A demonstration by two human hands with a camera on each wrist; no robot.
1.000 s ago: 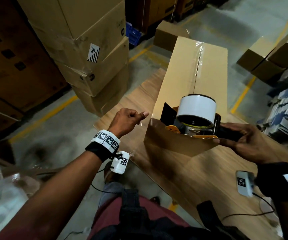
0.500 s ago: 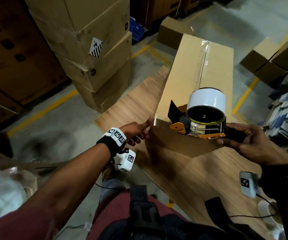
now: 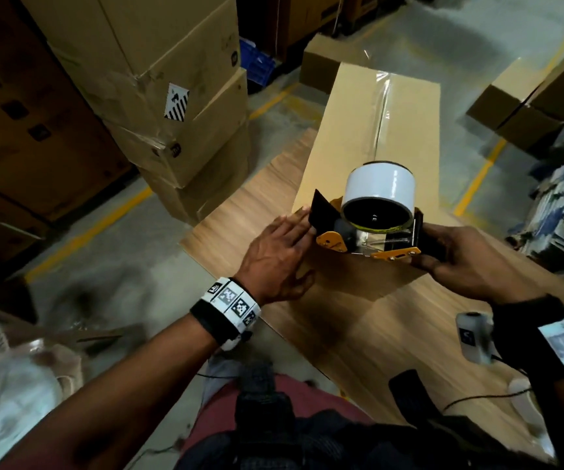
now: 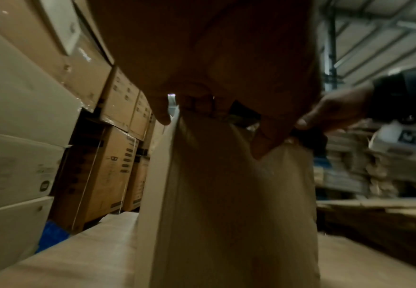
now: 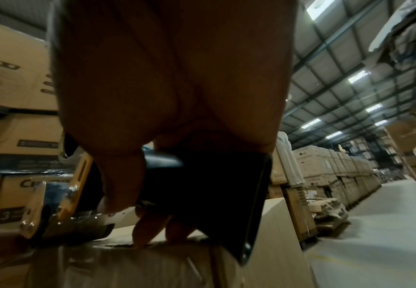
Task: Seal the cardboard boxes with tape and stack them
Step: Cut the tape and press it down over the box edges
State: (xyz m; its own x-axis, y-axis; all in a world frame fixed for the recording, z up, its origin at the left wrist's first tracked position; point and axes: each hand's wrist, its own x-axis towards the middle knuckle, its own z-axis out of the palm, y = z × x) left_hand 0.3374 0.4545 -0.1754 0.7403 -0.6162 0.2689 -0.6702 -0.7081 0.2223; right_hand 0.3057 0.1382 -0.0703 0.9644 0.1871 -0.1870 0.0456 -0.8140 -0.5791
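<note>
The long cardboard box [image 3: 368,137] lies on the wooden worktop [image 3: 358,334], with a strip of clear tape [image 3: 383,106] running along its top seam away from the person. The right hand [image 3: 460,262] is clenched round the black handle of the tape dispenser [image 3: 372,228], which sits at the box's near top edge with its white roll uppermost. The left hand [image 3: 273,256] lies flat, fingers [image 3: 295,228] straight and released, pressed on the box's near corner just beside the dispenser's black flap. The step in hand looks like finishing the seam strip: carrying it over the near edge and cutting it. To do that well, the flat fingers should hold the box from sliding toward the body while the dispenser tips down over the edge, so that the tape wraps a little onto the end face before the blade bites. A sharp turn of the wrist against taut tape should give a clean cut; slack tape would likely wrinkle or fold back on itself. Then the straight fingers can rub the tail down. Whether the tape has yet reached the end face cannot be told from the dim wrist views.
</note>
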